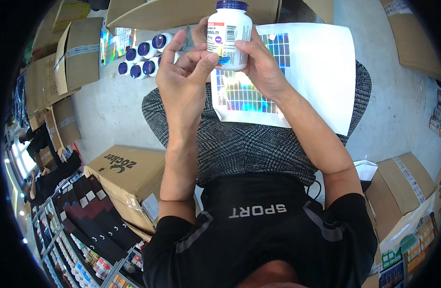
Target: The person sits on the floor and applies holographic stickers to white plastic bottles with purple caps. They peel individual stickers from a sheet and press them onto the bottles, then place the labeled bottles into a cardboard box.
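Note:
A white plastic supplement bottle with a dark blue screw lid is held upright above my lap. My right hand grips it, the thumb across its printed label. At the lower left of the label sits a small shiny holographic sticker. My left hand is beside the bottle with fingers spread, its thumb tip touching the label by that sticker. A white sheet with rows of holographic stickers lies across my thighs, partly behind my right hand and forearm.
Several similar bottles stand on the floor ahead to the left, beside another holographic sheet. Cardboard boxes surround me, including a closed carton near my left elbow. Stocked shelves and people in dark clothes are farther left.

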`<state>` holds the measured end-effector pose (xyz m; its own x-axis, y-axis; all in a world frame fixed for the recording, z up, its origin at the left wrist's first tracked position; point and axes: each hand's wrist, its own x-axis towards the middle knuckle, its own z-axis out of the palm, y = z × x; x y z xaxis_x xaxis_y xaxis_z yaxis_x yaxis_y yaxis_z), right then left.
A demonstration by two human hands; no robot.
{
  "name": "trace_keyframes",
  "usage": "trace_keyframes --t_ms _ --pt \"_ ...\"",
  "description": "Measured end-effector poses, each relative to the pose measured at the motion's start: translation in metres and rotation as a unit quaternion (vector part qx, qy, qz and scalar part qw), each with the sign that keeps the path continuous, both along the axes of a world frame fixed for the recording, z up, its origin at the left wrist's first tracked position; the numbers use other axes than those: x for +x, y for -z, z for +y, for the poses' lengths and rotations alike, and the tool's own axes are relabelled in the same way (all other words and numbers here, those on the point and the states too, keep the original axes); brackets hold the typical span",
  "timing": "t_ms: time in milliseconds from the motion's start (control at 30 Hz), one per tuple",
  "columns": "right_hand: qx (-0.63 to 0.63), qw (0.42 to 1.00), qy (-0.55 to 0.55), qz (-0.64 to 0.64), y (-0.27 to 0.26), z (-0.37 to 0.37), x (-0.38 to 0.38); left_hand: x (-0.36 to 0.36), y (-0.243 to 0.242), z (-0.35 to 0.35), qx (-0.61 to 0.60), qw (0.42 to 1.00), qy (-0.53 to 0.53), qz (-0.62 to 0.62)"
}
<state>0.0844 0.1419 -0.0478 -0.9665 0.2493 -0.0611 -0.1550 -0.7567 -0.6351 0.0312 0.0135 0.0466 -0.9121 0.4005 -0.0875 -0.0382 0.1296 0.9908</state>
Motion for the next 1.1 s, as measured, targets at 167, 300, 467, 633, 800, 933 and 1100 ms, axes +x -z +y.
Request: trace_keyframes --t_ms 167,300,467,633,800,933,1100 --pt "0.004 1.000 -0.016 0.000 0.002 0.002 0.001 -0.010 -0.001 -0.004 -0.045 0.998 0.033 0.009" --pt "0.023 0.999 -0.026 -0.001 0.000 0.002 0.001 -0.013 -0.001 -0.003 -0.055 0.998 0.036 0.005" --pt "0.024 0.999 -0.030 -0.005 -0.001 0.002 0.002 -0.013 -0.002 -0.003 -0.055 0.998 0.037 -0.004" --pt "0.036 0.999 -0.035 -0.015 -0.001 0.002 0.002 -0.014 -0.003 -0.002 -0.075 0.996 0.038 0.011" --pt "0.051 0.998 -0.026 -0.006 0.002 0.000 0.002 -0.005 -0.002 0.001 -0.136 0.989 0.021 0.047" --pt "0.071 0.997 -0.030 -0.023 0.006 0.001 0.000 0.000 0.006 0.001 -0.175 0.965 0.033 0.192" --pt "0.070 0.996 -0.054 -0.026 0.008 -0.003 0.002 -0.031 0.020 -0.019 -0.118 0.974 0.115 0.157"
